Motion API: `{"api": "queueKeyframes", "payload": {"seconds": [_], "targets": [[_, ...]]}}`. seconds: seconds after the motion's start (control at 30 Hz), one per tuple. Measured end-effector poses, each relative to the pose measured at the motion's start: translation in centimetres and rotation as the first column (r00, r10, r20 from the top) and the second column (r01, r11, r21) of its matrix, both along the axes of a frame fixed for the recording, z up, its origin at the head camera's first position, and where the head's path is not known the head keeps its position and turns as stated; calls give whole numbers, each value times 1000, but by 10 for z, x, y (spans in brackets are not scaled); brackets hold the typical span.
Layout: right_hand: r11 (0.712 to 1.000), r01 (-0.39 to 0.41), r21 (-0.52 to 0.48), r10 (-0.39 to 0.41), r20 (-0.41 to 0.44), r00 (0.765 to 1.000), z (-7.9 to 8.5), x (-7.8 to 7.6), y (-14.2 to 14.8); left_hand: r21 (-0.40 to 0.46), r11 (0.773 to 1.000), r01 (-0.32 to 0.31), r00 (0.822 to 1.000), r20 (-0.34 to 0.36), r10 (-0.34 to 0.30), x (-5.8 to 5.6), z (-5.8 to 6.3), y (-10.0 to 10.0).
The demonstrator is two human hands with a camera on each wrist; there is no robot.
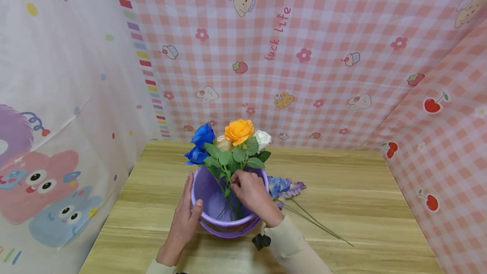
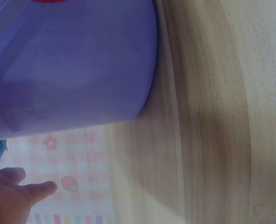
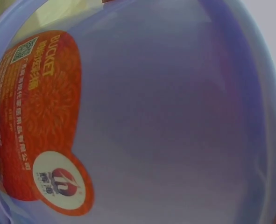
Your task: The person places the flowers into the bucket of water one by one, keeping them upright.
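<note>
A purple bucket (image 1: 204, 191) stands on the table with several artificial roses upright inside it. Two blue roses (image 1: 203, 135) lean to the left, an orange rose (image 1: 239, 132) rises in the middle, and a white rose (image 1: 262, 139) is to its right. Partly hidden among them is a pale peach rose (image 1: 224, 143). Against the bucket's left side rests my left hand (image 1: 183, 219), fingers straight and thumb at the rim. My right hand (image 1: 252, 193) reaches over the right rim and pinches a green flower stem; its fingertips are partly hidden by the leaves.
Right of the bucket, blue and purple flowers (image 1: 279, 186) lie on the wooden table (image 1: 354, 189), their long stems (image 1: 323, 225) pointing toward the front right. Behind stands a pink checked cloth (image 1: 289, 75). An orange label (image 3: 53, 112) marks the bucket's outer wall.
</note>
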State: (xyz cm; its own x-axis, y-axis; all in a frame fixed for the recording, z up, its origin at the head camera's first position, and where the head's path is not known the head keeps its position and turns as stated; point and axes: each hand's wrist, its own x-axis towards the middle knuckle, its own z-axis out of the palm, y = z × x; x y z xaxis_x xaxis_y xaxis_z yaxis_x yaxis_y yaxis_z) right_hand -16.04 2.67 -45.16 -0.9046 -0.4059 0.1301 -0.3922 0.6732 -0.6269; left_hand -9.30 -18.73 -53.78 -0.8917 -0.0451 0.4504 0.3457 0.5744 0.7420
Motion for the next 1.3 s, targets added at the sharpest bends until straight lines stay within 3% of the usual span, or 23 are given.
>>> {"api": "queueKeyframes", "payload": {"seconds": [0.13,0.37,0.57,0.7,0.8,0.97,1.17,1.3], "targets": [[1000,7,13,-7,-3,1000,-1,0,0,2,1000,2,1000,8,-2,0,-1,0],[998,40,38,-37,-78,996,1,4,2,14,1000,3,999,40,-4,1,0,1],[996,76,-47,-82,-124,989,4,10,8,13,1000,-3,999,47,2,1,1,1],[981,113,-155,-136,-150,979,3,14,16,11,1000,-8,999,39,8,1,2,1],[952,86,-293,-141,-175,974,1,17,25,7,1000,-8,999,39,7,0,2,1],[863,-6,-505,-89,-165,982,-3,17,43,7,1000,-7,999,38,6,0,1,1],[778,-27,-628,-74,-135,988,-12,15,69,21,1000,5,1000,25,-6,-1,0,1],[726,2,-688,-83,-85,993,-17,15,87,14,1000,-1,1000,30,0,-1,-1,1]]}}
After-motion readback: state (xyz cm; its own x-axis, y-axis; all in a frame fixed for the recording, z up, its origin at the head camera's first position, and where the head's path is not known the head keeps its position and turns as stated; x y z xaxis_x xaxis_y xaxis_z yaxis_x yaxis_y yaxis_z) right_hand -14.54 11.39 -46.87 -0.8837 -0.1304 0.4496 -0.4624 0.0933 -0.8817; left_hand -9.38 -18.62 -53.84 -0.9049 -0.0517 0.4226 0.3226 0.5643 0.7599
